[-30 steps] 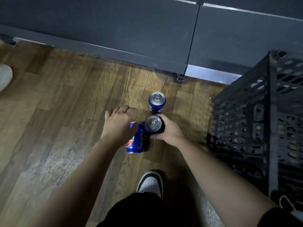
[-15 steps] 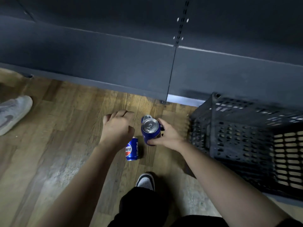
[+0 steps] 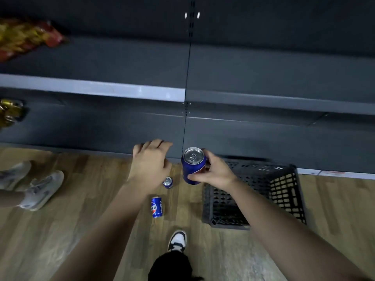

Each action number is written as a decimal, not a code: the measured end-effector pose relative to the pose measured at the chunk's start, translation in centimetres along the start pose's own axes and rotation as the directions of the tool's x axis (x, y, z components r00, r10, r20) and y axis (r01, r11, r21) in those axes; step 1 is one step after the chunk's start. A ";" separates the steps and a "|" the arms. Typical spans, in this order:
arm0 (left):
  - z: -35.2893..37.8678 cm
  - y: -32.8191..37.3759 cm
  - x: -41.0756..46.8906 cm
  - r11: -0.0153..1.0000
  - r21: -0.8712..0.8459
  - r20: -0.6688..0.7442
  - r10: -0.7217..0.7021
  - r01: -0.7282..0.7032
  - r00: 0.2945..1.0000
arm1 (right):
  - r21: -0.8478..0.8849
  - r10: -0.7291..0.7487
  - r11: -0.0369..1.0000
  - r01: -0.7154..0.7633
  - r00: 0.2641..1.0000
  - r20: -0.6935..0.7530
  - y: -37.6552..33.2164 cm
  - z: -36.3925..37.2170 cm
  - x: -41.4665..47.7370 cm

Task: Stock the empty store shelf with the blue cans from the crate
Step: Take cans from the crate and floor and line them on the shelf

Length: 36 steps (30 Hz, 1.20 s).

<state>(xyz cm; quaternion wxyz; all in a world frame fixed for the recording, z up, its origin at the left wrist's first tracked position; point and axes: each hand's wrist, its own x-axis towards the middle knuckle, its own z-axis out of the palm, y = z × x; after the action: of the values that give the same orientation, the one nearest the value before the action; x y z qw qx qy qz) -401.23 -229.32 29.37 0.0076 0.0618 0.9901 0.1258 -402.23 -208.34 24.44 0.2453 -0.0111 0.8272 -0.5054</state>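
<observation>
Wooden floor (image 3: 60, 240) is stretching under everything in dim light, with dark shelving rising behind it. Nearest the camera, the person's black-and-white shoe (image 3: 177, 240) is standing on the boards, nearer than the crate (image 3: 223, 203) and to its left. The crate, dark and latticed, is sitting on the floor close to the foot of the shelving. Just left of the crate's near corner a lying can (image 3: 156, 207) is resting on its side, logo facing up. A little farther back, also left of the crate, a standing can (image 3: 167, 182) is sitting upright on the floor.

Above that can the left hand (image 3: 151, 161) is hovering palm down, its fingers bending loosely downward and close together, holding nothing. Beside the crate's far left corner the right hand (image 3: 213, 171) is gripping the held can (image 3: 193, 165) upright, thumb pressing across its lower front and fingers wrapping round the far side. This can is hanging clear of the floor, in front of the shelving.

Well left of the crate, another person's grey trainers (image 3: 40, 189) are standing on the floor. Beyond the crate the lower shelf (image 3: 101, 126) is carrying gold packets (image 3: 10, 112) at its far left. Higher still, the upper shelf (image 3: 121, 63) is carrying blurred red-and-yellow snack bags (image 3: 26, 37).
</observation>
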 end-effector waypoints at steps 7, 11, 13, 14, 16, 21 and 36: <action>-11.0 6.9 1.1 0.989 0.012 -0.070 0.146 -0.146 0.987 | -0.008 -0.073 0.997 0.073 0.985 -0.154 -8.9 -8.0 -7.0; -15.2 9.9 2.2 0.973 -0.005 -0.085 0.228 -0.229 0.970 | 0.018 -0.083 0.996 0.091 0.960 -0.269 -12.2 -11.7 -10.1; -17.0 11.3 3.1 0.959 -0.003 -0.093 0.283 -0.285 0.954 | 0.028 -0.087 0.995 0.101 0.945 -0.316 -13.6 -13.4 -11.1; -17.9 11.9 3.5 0.949 -0.002 -0.103 0.312 -0.314 0.944 | 0.033 -0.090 0.994 0.108 0.935 -0.342 -14.2 -14.2 -11.6; -19.5 13.2 4.5 0.930 -0.006 -0.124 0.363 -0.367 0.923 | 0.033 -0.096 0.992 0.119 0.914 -0.395 -15.5 -15.6 -12.5; -22.1 16.0 6.9 0.875 -0.003 -0.173 0.476 -0.484 0.862 | 0.006 -0.121 0.989 0.147 0.833 -0.540 -18.2 -18.6 -14.4; -26.3 25.0 11.0 0.788 0.045 -0.300 0.597 -0.614 0.744 | -0.025 -0.141 0.980 0.197 0.600 -0.787 -20.7 -28.2 -18.7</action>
<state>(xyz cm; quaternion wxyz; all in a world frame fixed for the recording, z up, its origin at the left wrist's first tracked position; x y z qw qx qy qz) -409.97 -210.42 61.07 -0.1815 0.3597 0.9016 0.1572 -402.34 -190.09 59.66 -0.1896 0.1408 0.8295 -0.5062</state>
